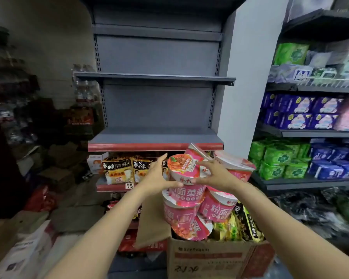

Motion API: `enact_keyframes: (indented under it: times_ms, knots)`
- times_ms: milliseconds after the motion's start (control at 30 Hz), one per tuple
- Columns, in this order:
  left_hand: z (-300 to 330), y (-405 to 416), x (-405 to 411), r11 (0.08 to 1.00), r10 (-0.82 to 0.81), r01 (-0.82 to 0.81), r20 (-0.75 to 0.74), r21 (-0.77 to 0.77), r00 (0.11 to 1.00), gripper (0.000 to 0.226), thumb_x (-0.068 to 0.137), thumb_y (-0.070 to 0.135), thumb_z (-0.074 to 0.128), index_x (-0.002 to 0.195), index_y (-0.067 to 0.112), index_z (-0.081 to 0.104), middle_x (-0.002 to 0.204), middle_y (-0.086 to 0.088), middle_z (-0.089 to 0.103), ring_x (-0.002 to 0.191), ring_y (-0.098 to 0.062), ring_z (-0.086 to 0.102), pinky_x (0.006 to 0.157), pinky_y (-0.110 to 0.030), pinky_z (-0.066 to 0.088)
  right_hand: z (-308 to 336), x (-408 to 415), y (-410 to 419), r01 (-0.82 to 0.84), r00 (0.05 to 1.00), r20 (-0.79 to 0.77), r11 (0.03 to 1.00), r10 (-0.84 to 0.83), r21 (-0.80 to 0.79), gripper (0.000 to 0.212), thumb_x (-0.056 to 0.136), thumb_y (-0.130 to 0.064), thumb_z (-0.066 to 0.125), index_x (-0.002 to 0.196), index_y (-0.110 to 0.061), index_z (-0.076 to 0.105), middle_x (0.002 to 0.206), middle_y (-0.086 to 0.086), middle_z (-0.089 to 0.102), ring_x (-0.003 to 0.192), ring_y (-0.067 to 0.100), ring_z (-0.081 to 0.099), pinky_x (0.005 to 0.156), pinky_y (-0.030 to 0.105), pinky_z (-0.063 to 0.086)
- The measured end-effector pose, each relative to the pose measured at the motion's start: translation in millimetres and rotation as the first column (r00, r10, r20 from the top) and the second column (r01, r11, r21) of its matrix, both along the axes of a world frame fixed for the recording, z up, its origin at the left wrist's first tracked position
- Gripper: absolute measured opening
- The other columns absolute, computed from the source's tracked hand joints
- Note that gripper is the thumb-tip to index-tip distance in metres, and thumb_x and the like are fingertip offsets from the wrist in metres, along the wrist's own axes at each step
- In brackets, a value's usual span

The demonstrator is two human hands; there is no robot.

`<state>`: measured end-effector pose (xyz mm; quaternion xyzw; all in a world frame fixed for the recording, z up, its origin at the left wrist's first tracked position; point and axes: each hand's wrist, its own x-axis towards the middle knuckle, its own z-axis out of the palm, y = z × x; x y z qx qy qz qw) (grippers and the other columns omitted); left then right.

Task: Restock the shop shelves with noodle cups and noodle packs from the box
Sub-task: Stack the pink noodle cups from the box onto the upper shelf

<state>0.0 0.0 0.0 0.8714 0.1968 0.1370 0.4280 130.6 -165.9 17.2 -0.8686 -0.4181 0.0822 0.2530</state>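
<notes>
1. The left hand (156,176) holds the left side of a pink noodle cup (184,170), its fingers extended up along the cup's far side and its thumb curled under the near rim.
2. The right hand (216,175) grips the same cup from the right, fingers spread and bent over the lid's edge and the wall.
3. The held cup is tilted, lid turned toward the camera, and sits on top of a pile of like pink cups.
4. That pile of cups (186,210) rises out of an open cardboard box (210,258) at lower right; some cups lie on their sides, and one more (235,164) shows just behind the right hand.
5. Yellow and dark noodle packs (242,224) stand on edge in the right part of the box, beside the cups.
6. Straight ahead stands a grey shelf unit; its red-edged shelf (155,147) is just above the held cup.
7. The shelf below carries orange noodle packs (127,168) to the left of the hands.
8. To the right, another rack holds green (278,158) and blue packets (302,113).
9. Cartons and bags (34,244) lie on the floor at left.
</notes>
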Motion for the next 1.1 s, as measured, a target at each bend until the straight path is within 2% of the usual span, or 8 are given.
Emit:
enact_keyframes:
  times_ms: [200, 367, 500, 633, 800, 900, 1000, 1100]
  knots:
    - [-21.8, -6.2, 24.7, 0.981, -0.029, 0.048, 0.107, -0.186, 0.994, 0.133, 0.043, 0.046, 0.088, 0.142, 0.051, 0.0, 0.15, 0.002, 0.028, 0.133, -0.018, 0.038, 0.105, -0.044, 0.042, -9.0, 11.9, -0.9, -0.016, 0.996, 0.091, 0.994, 0.006, 0.109, 0.065, 0.073, -0.053, 0.069, 0.129, -0.025, 0.052, 0.135, 0.003, 0.045, 0.127, 0.021, 0.036, 0.105, 0.039, 0.035]
    - [-29.6, -20.9, 39.5, 0.982, 0.089, -0.051, 0.205, -0.183, 0.975, 0.12, 0.054, 0.029, 0.089, 0.144, 0.04, 0.01, 0.138, 0.011, 0.034, 0.123, -0.01, 0.04, 0.1, -0.033, 0.043, 2.3, 24.2, -7.5, -0.152, 0.986, 0.09, 0.974, 0.138, 0.171, 0.038, 0.086, -0.047, 0.058, 0.11, -0.019, 0.068, 0.117, -0.006, 0.064, 0.105, 0.008, 0.056, 0.08, 0.021, 0.042]
    - [-31.0, -31.9, 42.7, 0.97, 0.206, -0.173, 0.199, -0.171, 0.958, 0.097, 0.045, 0.044, 0.09, 0.125, 0.041, 0.034, 0.129, 0.005, 0.047, 0.115, -0.015, 0.05, 0.092, -0.04, 0.051, 9.0, 42.7, -18.3, -0.145, 0.98, 0.161, 0.967, 0.112, 0.207, 0.028, 0.09, -0.037, 0.056, 0.11, -0.021, 0.065, 0.099, -0.013, 0.056, 0.095, 0.01, 0.051, 0.073, 0.021, 0.037]
    - [-25.5, -46.0, 46.9, 0.962, 0.271, -0.267, 0.257, -0.054, 0.927, 0.083, 0.045, 0.045, 0.089, 0.112, 0.042, 0.041, 0.125, 0.009, 0.046, 0.115, -0.013, 0.046, 0.095, -0.04, 0.047, 4.3, 70.7, -33.0, -0.064, 0.974, 0.224, 0.977, 0.017, 0.204, 0.044, 0.089, -0.034, 0.056, 0.13, -0.018, 0.052, 0.13, 0.001, 0.048, 0.12, 0.018, 0.045, 0.097, 0.03, 0.037]
    - [-11.0, -64.9, 48.8, 0.919, 0.309, -0.373, 0.356, 0.127, 0.882, 0.081, 0.05, 0.042, 0.088, 0.114, 0.036, 0.038, 0.127, 0.008, 0.04, 0.117, -0.009, 0.039, 0.097, -0.028, 0.034, -2.1, 93.4, -45.1, -0.014, 0.985, 0.174, 0.998, 0.002, 0.065, 0.056, 0.089, -0.036, 0.056, 0.14, -0.023, 0.038, 0.143, 0.005, 0.041, 0.13, 0.024, 0.04, 0.106, 0.038, 0.035]
    - [-5.1, -70.8, 49.1, 0.896, 0.346, -0.423, 0.387, 0.133, 0.855, 0.081, 0.051, 0.044, 0.088, 0.115, 0.037, 0.038, 0.133, 0.006, 0.04, 0.123, -0.012, 0.04, 0.102, -0.034, 0.037, -9.7, 101.1, -43.9, -0.01, 0.966, 0.259, 1.0, 0.013, -0.013, 0.041, 0.089, -0.029, 0.056, 0.128, -0.021, 0.051, 0.126, 0.007, 0.058, 0.112, 0.027, 0.055, 0.092, 0.042, 0.048]
    - [-2.1, -77.0, 51.8, 0.874, 0.373, -0.459, 0.384, 0.159, 0.844, 0.083, 0.05, 0.049, 0.086, 0.115, 0.042, 0.035, 0.137, 0.006, 0.037, 0.128, -0.015, 0.037, 0.106, -0.042, 0.037, -14.6, 106.9, -44.0, -0.033, 0.932, 0.363, 0.999, 0.023, 0.023, 0.023, 0.089, -0.02, 0.051, 0.11, -0.025, 0.06, 0.106, 0.004, 0.067, 0.096, 0.027, 0.062, 0.077, 0.042, 0.052]
    - [-1.0, -84.1, 54.4, 0.859, 0.398, -0.486, 0.39, 0.159, 0.83, 0.084, 0.049, 0.052, 0.085, 0.115, 0.044, 0.033, 0.138, 0.007, 0.036, 0.129, -0.015, 0.036, 0.106, -0.044, 0.038, -14.5, 109.4, -50.0, -0.037, 0.936, 0.352, 0.997, 0.01, 0.07, 0.016, 0.092, -0.027, 0.048, 0.101, -0.028, 0.061, 0.097, 0.002, 0.069, 0.093, 0.026, 0.063, 0.071, 0.041, 0.053]
